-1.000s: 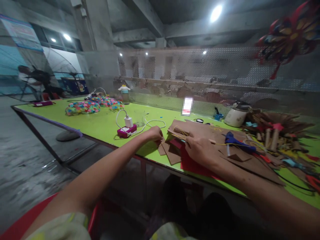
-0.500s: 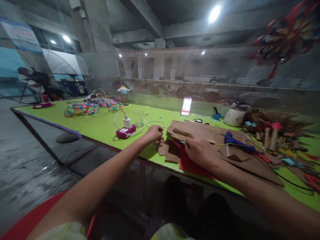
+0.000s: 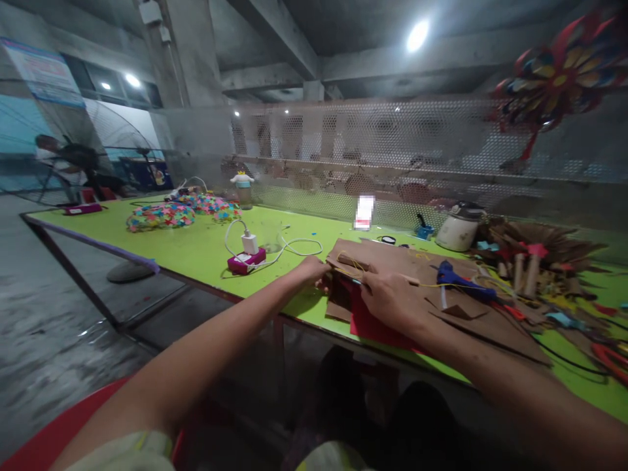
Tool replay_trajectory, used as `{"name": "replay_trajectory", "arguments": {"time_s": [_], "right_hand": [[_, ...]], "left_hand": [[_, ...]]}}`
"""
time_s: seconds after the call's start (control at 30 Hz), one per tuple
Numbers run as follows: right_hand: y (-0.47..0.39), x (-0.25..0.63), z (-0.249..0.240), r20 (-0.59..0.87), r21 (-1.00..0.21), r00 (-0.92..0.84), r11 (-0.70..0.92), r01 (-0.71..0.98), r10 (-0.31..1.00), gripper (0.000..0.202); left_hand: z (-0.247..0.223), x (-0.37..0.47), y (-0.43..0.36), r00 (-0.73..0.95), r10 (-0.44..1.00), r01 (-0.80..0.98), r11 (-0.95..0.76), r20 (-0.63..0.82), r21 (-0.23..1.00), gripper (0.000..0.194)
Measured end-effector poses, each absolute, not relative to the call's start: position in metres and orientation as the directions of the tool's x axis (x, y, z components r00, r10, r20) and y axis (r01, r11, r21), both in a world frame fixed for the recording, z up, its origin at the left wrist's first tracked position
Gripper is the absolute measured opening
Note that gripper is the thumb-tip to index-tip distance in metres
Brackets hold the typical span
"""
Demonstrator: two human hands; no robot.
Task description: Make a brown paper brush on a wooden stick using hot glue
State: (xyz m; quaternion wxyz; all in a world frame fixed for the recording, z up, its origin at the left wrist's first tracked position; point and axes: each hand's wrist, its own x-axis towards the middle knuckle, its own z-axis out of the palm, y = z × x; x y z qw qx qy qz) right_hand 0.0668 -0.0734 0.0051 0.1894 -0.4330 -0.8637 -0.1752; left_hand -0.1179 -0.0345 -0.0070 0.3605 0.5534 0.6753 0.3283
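My left hand [image 3: 314, 273] is at the left corner of a brown cardboard sheet [image 3: 402, 258], fingers curled. Whatever it pinches there is hidden. My right hand [image 3: 390, 297] grips the sheet's near edge, its fingers bent over a small cardboard piece. A thin yellow string [image 3: 346, 263] loops around a little cardboard roll [image 3: 352, 260] and trails rightward past my right hand. Under the hands lie a smaller cardboard piece [image 3: 338, 309] and a red sheet [image 3: 370, 327] at the table edge.
On the green table [image 3: 196, 245] stands a purple power strip [image 3: 243, 263] with a white charger and cable. A blue glue gun [image 3: 464, 282], white pot [image 3: 458, 229] and cardboard scraps lie right. Colourful star garlands [image 3: 161, 216] lie left. A person [image 3: 53, 160] sits far left.
My left hand has moved right, up to the cardboard's corner, and now covers the small cardboard piece seen below it earlier. My right hand stays at nearly the same place.
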Motion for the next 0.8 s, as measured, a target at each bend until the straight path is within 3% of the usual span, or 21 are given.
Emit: {"name": "replay_trajectory", "arguments": {"time_s": [0.13,0.33,0.57,0.8], "right_hand": [[-0.073,0.067,0.007,0.484,0.126,-0.546,0.562,0.817,0.684,0.024],[-0.071,0.068,0.007,0.505,0.097,-0.535,0.572,0.815,0.677,0.021],[-0.073,0.067,0.009,0.5,0.084,-0.519,0.559,0.825,0.693,0.022],[-0.078,0.068,0.012,0.456,0.071,-0.543,0.579,0.812,0.705,0.021]], "left_hand": [[-0.002,-0.123,-0.027,-0.22,0.97,0.429,0.193,-0.105,0.882,0.007],[0.014,-0.174,-0.042,-0.4,0.913,0.205,0.173,-0.078,0.963,0.012],[-0.009,-0.119,-0.082,-0.217,0.962,-0.053,0.16,-0.168,0.986,0.012],[-0.015,-0.06,-0.059,-0.06,0.99,-0.139,0.121,-0.131,0.983,0.015]]}}
